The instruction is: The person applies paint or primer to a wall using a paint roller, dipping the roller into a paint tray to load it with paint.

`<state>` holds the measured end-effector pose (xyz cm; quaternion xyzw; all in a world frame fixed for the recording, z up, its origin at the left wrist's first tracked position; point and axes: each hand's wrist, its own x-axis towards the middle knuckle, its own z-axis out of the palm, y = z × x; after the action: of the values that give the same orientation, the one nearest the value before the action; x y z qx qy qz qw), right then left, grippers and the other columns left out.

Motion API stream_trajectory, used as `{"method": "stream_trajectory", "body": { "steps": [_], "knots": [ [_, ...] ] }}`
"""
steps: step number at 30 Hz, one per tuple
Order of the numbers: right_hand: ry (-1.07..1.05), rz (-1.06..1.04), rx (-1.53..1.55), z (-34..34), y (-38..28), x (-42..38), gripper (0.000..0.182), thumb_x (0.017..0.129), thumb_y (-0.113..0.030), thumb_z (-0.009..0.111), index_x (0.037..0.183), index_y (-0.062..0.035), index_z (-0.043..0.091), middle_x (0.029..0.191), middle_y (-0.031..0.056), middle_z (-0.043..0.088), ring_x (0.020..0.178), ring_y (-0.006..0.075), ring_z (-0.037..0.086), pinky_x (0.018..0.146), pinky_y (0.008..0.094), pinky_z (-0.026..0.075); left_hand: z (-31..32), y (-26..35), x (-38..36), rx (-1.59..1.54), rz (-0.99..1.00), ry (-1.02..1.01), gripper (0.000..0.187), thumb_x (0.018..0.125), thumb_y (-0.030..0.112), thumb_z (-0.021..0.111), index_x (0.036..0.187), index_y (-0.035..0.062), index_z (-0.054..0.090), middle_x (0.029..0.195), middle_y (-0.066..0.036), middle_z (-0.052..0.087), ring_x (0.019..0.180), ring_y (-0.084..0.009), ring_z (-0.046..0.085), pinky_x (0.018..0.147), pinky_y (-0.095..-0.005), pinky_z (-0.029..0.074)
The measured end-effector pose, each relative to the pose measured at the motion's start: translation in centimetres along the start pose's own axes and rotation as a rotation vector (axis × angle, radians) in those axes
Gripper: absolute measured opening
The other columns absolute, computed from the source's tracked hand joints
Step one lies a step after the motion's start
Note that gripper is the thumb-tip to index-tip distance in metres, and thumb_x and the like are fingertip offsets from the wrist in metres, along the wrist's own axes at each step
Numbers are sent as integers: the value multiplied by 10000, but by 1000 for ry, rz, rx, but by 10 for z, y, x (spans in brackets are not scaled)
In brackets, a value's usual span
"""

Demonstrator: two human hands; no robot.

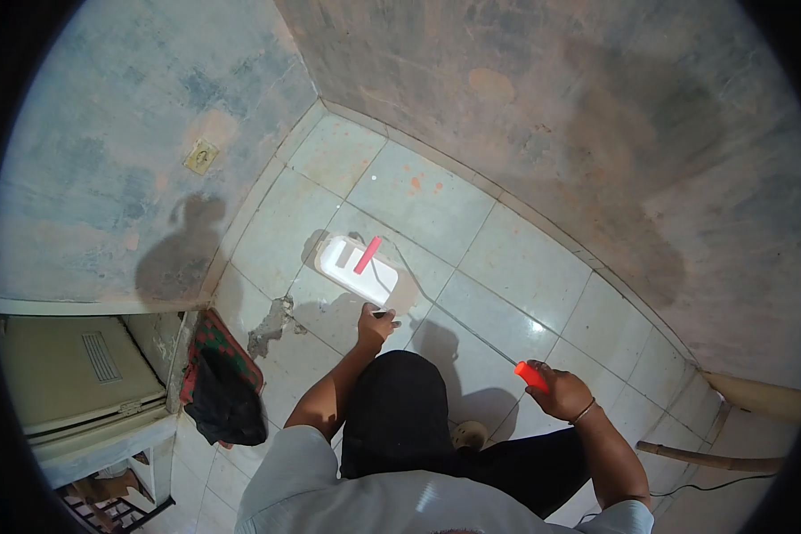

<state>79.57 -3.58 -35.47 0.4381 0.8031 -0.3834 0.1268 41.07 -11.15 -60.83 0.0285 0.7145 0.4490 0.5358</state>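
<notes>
My right hand (562, 392) is closed around the orange handle (531, 376) of a long-rod paint roller. The thin metal rod runs up and left to the pink roller head (368, 255), which is over a white paint tray (345, 265) on the tiled floor. At the near end of the tray is my left hand (377, 326), its fingers apart around the tray's near edge. Whether the fingers grip that edge is not clear. The tray holds white paint.
Patchy walls (543, 107) meet in a corner ahead. A wall socket (201, 156) is on the left wall. Black cloth (224, 396) lies on a red and green mat (209, 338) at left. A wooden pole (712, 457) and a cable are at right.
</notes>
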Motion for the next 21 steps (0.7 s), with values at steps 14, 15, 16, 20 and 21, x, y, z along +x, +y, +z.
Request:
{"method": "stream_trajectory", "body": {
  "steps": [14, 15, 16, 20, 21],
  "knots": [
    [-141, -21, -205, -13, -35, 7, 587, 907, -283, 601, 1441, -126, 413, 792, 169, 629, 716, 337, 642, 669, 433, 527, -80, -80, 33, 748, 500, -318, 268, 866, 255, 687, 1077, 90, 691, 1056, -117, 679, 923, -215, 655, 820, -315, 510],
    [-150, -21, -217, -11, -36, 10, 584, 918, -285, 579, 1448, -117, 398, 802, 188, 628, 703, 346, 645, 648, 440, 534, -78, -58, 11, 660, 176, -201, 313, 884, 290, 663, 1108, 71, 676, 1019, -111, 695, 888, -210, 658, 783, -312, 509],
    [-159, -21, -229, -10, -38, 13, 581, 929, -288, 557, 1454, -108, 383, 813, 206, 627, 690, 356, 649, 627, 447, 540, -71, -21, -23, 618, 147, -203, 385, 915, 328, 615, 1138, 15, 642, 928, -102, 712, 823, -183, 656, 735, -312, 503],
    [-180, -11, -273, -4, -55, 29, 579, 938, -284, 540, 1459, -97, 370, 832, 215, 628, 693, 362, 649, 629, 454, 543, -66, 44, -70, 478, 127, -126, 366, 934, 264, 594, 1165, -19, 606, 887, -118, 699, 729, -157, 645, 652, -302, 504],
    [-182, -25, -281, -2, -57, 34, 577, 942, -281, 533, 1462, -95, 364, 836, 218, 628, 692, 362, 649, 631, 454, 543, -64, 52, -73, 478, 125, -122, 366, 934, 264, 594, 1165, -19, 606, 887, -118, 699, 729, -157, 645, 652, -302, 504]
  ]
}}
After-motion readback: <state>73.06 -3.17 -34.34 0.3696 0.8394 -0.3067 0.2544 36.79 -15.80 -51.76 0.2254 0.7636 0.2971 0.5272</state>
